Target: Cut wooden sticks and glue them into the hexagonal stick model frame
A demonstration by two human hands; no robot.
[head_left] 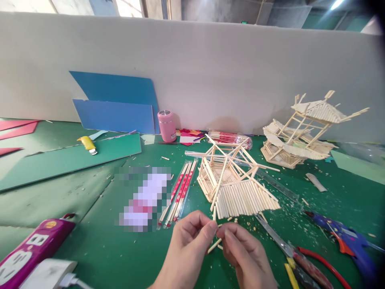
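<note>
The stick model [246, 200] stands mid-table on the green surface [102, 241], just beyond the two hands. It is pale bare wood: a floor of sticks laid in nested angles, short posts, and long beams meeting at a raised centre. One roof slope, on the near side, is filled with sticks set edge to edge, while the other slopes are open frames. The left hand [192, 245] and right hand [245, 255] meet just in front of it, thumb and forefinger drawn together on each (I cannot tell whether either is clamped on a stick). Clear sleeves [186, 196] left of the model hold slim red-banded sticks [182, 187]. Behind it, a clear bag [248, 142] contains more red-marked sticks. The pink flask [167, 126] is lidded, its contents hidden.
</note>
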